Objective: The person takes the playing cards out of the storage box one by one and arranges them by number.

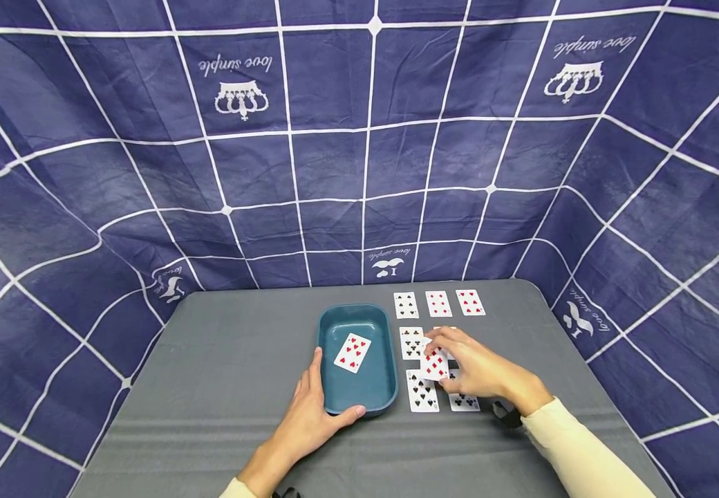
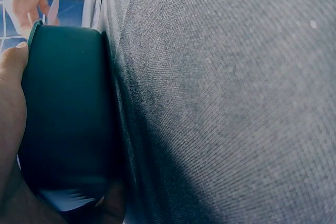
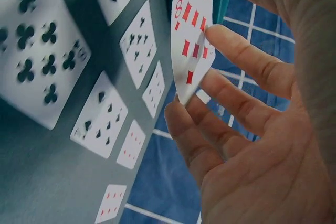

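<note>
My left hand point(image 1: 311, 413) grips the near-left corner of a blue-green rectangular tray point(image 1: 390, 346), thumb at the near side and fingers along the left wall. Inside the tray lies a hearts card point(image 1: 353, 353), face up. My right hand point(image 1: 478, 363) pinches an eight of diamonds point(image 3: 190, 45) between thumb and fingertips, above the laid-out cards. In the right wrist view this card stands tilted and slightly bent. Beneath it are a spades card point(image 1: 422, 394) and an eight of clubs point(image 3: 39, 45), partly covered in the head view.
Face-up cards lie in rows right of the tray. The far row has a spades six point(image 1: 406, 305), a diamonds six point(image 1: 438, 304) and a hearts six point(image 1: 470, 302). Nearer lie a clubs seven point(image 1: 411, 344) and a spades seven point(image 3: 101, 116). Blue gridded cloth point(image 1: 334, 166) borders the grey table point(image 1: 235, 360).
</note>
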Tool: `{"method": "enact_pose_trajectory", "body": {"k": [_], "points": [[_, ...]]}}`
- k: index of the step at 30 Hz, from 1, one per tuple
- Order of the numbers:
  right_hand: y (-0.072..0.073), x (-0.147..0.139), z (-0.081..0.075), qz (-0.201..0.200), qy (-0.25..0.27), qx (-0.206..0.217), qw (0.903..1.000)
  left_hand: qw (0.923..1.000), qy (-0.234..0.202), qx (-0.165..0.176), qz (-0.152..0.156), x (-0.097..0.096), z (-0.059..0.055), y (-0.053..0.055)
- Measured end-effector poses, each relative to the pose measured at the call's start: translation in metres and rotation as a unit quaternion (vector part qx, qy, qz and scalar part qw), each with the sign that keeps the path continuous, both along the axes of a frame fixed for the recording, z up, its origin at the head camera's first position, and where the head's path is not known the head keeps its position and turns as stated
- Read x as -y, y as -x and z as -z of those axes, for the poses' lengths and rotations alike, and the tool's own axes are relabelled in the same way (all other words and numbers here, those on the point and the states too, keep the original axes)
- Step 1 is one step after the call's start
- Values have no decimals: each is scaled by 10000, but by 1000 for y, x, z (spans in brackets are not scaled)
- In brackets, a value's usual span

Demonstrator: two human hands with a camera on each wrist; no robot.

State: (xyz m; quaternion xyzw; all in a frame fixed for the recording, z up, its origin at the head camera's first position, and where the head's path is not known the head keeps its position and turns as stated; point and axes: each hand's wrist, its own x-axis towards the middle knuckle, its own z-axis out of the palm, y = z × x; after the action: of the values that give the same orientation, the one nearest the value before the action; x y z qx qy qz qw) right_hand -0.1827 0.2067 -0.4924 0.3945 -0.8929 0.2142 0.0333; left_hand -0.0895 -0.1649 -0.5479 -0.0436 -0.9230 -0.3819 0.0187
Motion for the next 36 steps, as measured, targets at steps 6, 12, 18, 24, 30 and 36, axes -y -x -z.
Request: {"method": "enact_pose_trajectory", "body": {"k": [6, 12, 18, 24, 30, 36], "points": [[-2, -15, 3, 221, -9, -28, 9998, 10000, 11, 14, -25, 1, -1, 0], [-4, -37, 10, 283, 90, -54, 9995, 10000, 15, 17, -29, -1, -3, 0], [-9, -61, 17, 440, 107, 44, 9990, 10000, -2, 44, -29, -1, -4, 0], [-13, -83, 23, 382, 129, 120, 9991, 10000, -40, 72, -35, -1, -4, 0], [-20, -101, 26, 404, 71, 231, 9989, 10000, -26, 74, -29, -1, -4, -1], [-24, -113, 32, 300, 58, 157, 9994, 9999, -8, 94, -47, -1, -4, 0]]}}
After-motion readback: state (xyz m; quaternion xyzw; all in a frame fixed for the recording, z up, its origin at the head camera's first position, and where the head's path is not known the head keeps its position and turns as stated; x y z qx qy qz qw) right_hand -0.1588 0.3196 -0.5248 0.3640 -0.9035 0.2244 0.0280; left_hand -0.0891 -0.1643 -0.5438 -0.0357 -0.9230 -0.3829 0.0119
